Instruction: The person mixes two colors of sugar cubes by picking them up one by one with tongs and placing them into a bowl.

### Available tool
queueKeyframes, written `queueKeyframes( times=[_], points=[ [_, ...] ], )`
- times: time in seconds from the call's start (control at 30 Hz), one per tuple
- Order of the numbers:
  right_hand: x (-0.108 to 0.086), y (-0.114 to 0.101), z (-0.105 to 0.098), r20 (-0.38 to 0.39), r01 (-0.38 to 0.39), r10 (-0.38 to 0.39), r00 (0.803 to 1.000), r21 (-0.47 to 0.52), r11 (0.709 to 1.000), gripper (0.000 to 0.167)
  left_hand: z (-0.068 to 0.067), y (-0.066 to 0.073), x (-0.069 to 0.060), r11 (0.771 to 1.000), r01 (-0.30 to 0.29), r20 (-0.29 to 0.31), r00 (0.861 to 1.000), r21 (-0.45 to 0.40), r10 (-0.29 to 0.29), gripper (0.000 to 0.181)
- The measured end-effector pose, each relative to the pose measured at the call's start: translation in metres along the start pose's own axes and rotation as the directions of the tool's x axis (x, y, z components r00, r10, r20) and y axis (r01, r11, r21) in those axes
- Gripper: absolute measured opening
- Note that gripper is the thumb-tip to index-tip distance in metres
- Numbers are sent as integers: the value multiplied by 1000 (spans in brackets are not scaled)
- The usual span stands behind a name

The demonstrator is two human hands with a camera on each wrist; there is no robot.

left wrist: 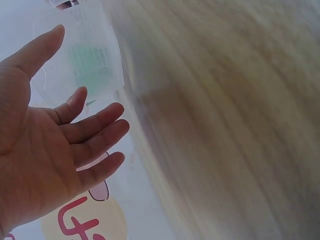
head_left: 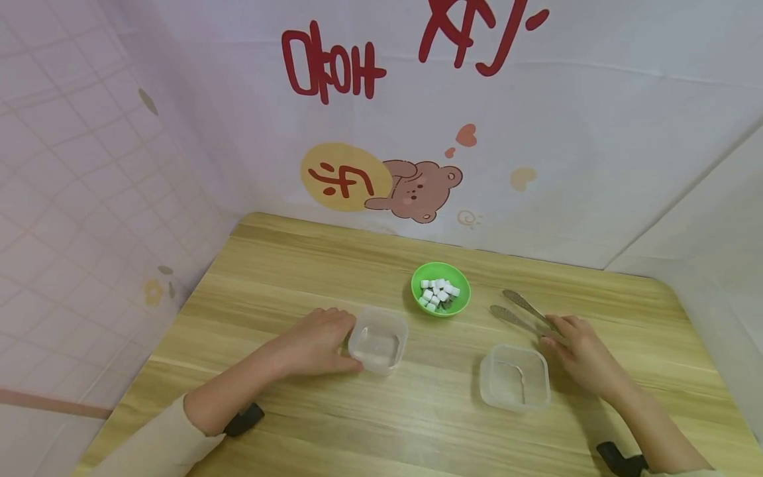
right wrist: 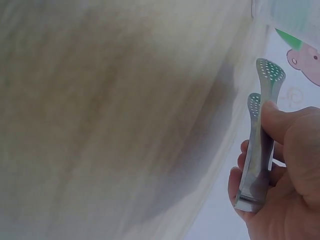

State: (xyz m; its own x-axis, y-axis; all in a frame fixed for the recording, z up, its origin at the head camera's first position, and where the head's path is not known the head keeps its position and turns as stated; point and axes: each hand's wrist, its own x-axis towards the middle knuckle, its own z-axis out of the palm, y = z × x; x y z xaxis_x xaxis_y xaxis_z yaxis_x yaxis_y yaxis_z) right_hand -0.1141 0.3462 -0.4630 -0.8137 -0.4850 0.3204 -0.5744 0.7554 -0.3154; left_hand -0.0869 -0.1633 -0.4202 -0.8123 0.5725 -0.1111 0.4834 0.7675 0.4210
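Observation:
In the head view my left hand (head_left: 322, 341) is at the left side of a clear plastic container (head_left: 378, 341), its thumb and fingers spread toward the wall. The left wrist view shows the hand (left wrist: 55, 135) with loosely extended fingers and nothing gripped; whether they touch the container (left wrist: 100, 50) cannot be told. My right hand (head_left: 584, 354) holds metal tongs (head_left: 517, 311) with perforated tips, which stand apart and point toward a green bowl (head_left: 416, 293) of white cubes. In the right wrist view the thumb and fingers grip the tongs (right wrist: 260, 150) along their arms.
A second clear plastic container (head_left: 515, 391) stands left of the right hand. The wooden table (head_left: 298, 258) meets a printed white backdrop (head_left: 566, 132) at the back, with another sheet (head_left: 89, 199) along the left. Some dark bits lie beneath the cubes in the bowl.

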Motion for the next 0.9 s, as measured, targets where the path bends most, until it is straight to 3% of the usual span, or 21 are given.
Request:
queueKeyframes(
  times=[0.17,0.43,0.7,0.9],
  points=[
    [-1,-1,1,17,-4,4,1000,0,1000,49,1,1,-1,1000,-4,1,1000,-7,4,48],
    [-1,-4,-4,93,-77,73,993,45,996,50,1,3,-1,1000,-29,3,1000,0,29,36],
    [-2,-7,-7,198,-188,174,965,58,980,50,-3,1,-6,998,-58,-4,998,-36,58,30],
    [-5,-7,-16,131,-201,198,971,8,980,50,-21,-9,-13,998,-48,-10,999,-34,48,41]
  ],
)
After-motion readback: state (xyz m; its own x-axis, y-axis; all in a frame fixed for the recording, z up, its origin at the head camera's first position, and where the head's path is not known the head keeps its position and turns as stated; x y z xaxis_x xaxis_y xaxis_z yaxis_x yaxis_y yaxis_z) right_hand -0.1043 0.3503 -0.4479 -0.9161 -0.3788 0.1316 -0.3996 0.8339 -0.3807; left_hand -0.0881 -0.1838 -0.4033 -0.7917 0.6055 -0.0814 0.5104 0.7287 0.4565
